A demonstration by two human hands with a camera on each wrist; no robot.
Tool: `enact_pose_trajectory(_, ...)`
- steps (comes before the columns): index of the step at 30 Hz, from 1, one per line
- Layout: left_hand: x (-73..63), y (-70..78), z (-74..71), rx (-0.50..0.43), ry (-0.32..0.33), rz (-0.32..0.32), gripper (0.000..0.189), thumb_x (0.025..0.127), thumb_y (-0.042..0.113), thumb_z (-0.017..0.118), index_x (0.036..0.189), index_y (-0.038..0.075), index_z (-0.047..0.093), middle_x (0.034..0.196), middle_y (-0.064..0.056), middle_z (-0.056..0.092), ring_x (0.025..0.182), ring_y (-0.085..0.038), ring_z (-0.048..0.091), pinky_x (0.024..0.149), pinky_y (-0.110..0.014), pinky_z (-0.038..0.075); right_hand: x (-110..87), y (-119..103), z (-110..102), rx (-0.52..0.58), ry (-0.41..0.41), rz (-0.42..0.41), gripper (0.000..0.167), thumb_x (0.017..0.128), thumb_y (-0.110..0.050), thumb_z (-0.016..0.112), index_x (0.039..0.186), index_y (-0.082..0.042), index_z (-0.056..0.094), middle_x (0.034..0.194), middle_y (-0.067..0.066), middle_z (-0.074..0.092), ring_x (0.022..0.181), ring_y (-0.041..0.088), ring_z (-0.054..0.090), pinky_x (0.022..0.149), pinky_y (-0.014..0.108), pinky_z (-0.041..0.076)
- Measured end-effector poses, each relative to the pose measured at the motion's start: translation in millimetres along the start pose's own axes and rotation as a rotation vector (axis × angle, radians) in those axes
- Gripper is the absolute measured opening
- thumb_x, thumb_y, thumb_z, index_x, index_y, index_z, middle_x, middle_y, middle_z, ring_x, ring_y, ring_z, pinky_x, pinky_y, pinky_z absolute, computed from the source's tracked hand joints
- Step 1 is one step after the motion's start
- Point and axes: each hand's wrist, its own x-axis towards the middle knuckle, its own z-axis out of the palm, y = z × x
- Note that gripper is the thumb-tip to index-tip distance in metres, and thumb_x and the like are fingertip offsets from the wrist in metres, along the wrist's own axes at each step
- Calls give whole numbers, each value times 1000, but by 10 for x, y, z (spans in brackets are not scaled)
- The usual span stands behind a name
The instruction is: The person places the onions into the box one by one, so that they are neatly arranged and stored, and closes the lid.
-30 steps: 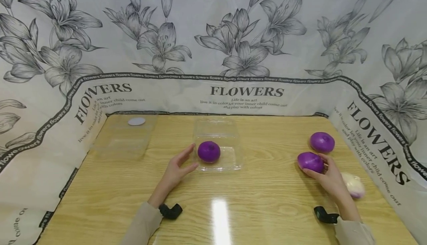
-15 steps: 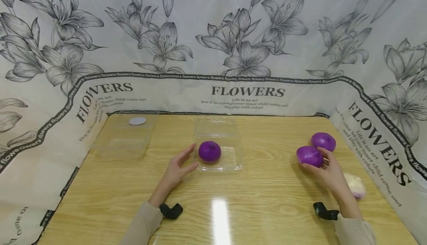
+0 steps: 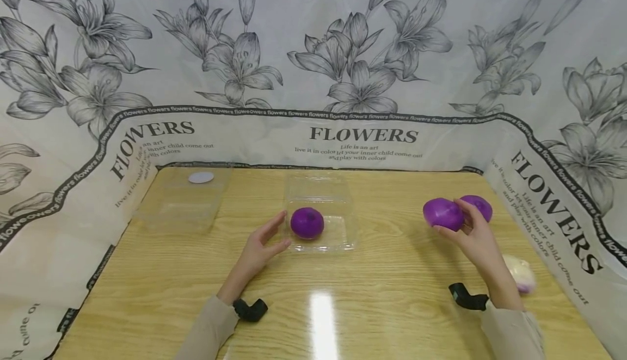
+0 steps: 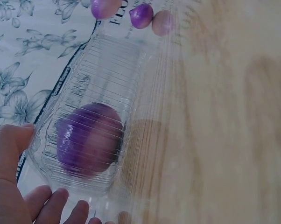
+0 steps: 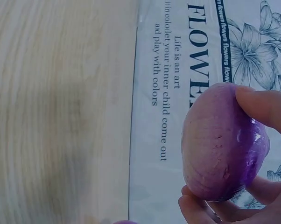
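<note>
Gripping purple bulb, right fingers partly hide farther bulb.

Plain beige sleeves end beside black, elbow-shaped wrist devices.

Tabletop looks like smooth wood grain, pretty glossy low centre. Mid-frame box is clear shiny plastic, ribbed. Purple bulb, right side: glossy, a bit pitted. Backdrop up top's wrinkly cloth.

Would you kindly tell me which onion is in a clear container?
The leftmost onion, beside the left hand; the right hand holds another onion; the rear purple onion and pale onion lie on the table.
</note>
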Motion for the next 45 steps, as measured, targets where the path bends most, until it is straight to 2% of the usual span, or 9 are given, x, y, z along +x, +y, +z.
enact_pose_trajectory(2, -6, 58, 5, -2, -6, 7, 67, 89, -2, 71, 147, -5, 40, 153, -20, 39, 141, -37, 35, 117, -50, 28, 11, -70, 12, 7, 1, -11, 90, 90, -23, 75, 156, 0, 18, 152, 34, 27, 133, 54, 37, 92, 16, 50)
enact_pose_trajectory(4, -17, 141, 8, -2, -11, 9, 66, 89, -3, 70, 146, -9, 39, 152, -23, 38, 141, -39, 35, 116, -51, 28, 27, -136, 31, 38, -5, -22, 90, 90, -22, 75, 156, 0, 17, 153, 33, 26, 134, 53, 36, 83, 5, 45)
enact_pose_trajectory(9, -37, 307, 13, -2, -15, 1, 64, 89, -3, 70, 144, -12, 39, 150, -27, 39, 139, -41, 37, 116, -51, 29, 58, -295, 88, 79, -19, -42, 90, 90, -17, 75, 157, -2, 18, 155, 31, 24, 137, 51, 34, 87, 6, 45)
enact_pose_trajectory(17, -37, 321, 12, -11, -13, -11, 65, 89, -2, 71, 145, -11, 40, 151, -25, 39, 140, -40, 36, 116, -51, 29, 109, -478, 242, 128, -16, -83, 87, 89, -15, 76, 157, -7, 23, 151, 28, 29, 133, 50, 38, 81, 5, 44)
enact_pose_trajectory(23, -39, 326, -1, -2, -12, -17, 65, 89, -1, 71, 145, -10, 40, 151, -24, 40, 140, -39, 37, 116, -50, 29, 150, -619, 360, 150, -32, -110, 87, 87, -14, 78, 157, -11, 26, 152, 21, 31, 131, 41, 41, 86, 7, 43)
enact_pose_trajectory(26, -37, 313, -8, 5, -13, -17, 65, 89, -1, 71, 145, -10, 40, 151, -24, 40, 140, -39, 37, 116, -50, 29, 164, -686, 422, 163, -52, -117, 87, 87, -12, 78, 157, -10, 26, 154, 21, 29, 133, 41, 39, 92, 11, 44)
enact_pose_trajectory(33, -4, 85, -3, 1, -3, 1, 67, 88, -5, 71, 146, -9, 39, 152, -23, 39, 140, -40, 36, 116, -51, 28, 181, -811, 619, 134, -86, -165, 86, 85, -10, 78, 156, -8, 29, 153, 22, 30, 135, 40, 38, 112, 53, 37)
enact_pose_trajectory(36, 3, -19, -4, 1, 6, -1, 67, 88, -4, 71, 147, -4, 41, 153, -19, 40, 141, -36, 37, 117, -48, 29, 189, -851, 714, 130, -100, -198, 85, 84, -7, 79, 155, -6, 31, 150, 22, 32, 136, 39, 36, 114, 55, 33)
enact_pose_trajectory(45, -8, -28, -14, 1, 8, 3, 67, 88, 5, 75, 147, 4, 45, 152, -10, 44, 140, -29, 40, 117, -42, 31, 197, -902, 982, 115, -158, -255, 84, 81, -3, 79, 152, -1, 34, 140, 24, 39, 133, 42, 39, 113, 55, 35)
